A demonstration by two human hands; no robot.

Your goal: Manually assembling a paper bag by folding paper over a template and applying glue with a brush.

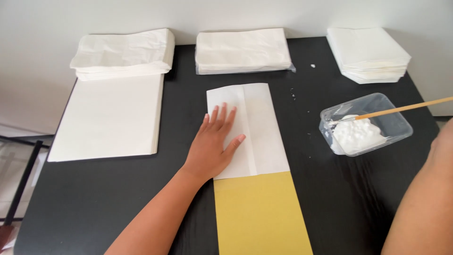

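A matte yellow strip lies nearest on the black table. Above it, the left hand presses flat, grip released, on a creased white paper sheet. The right hand is cropped, its grip unclear; a wooden stick dips into a clear plastic tub of white paste. Paper stacks sit farthest.

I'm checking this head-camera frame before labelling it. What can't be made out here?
- Right hand: mostly cut off by the right edge of the head view, so its grip on the thin wooden stick is unseen.
- Stick's tip: buried in white paste in the clear plastic tub.
- Folded white paper sheet: its left part is covered by the flat left hand.
- Mustard-yellow card: cut off by the bottom edge.
- Small white specks on the black table: too small to identify.
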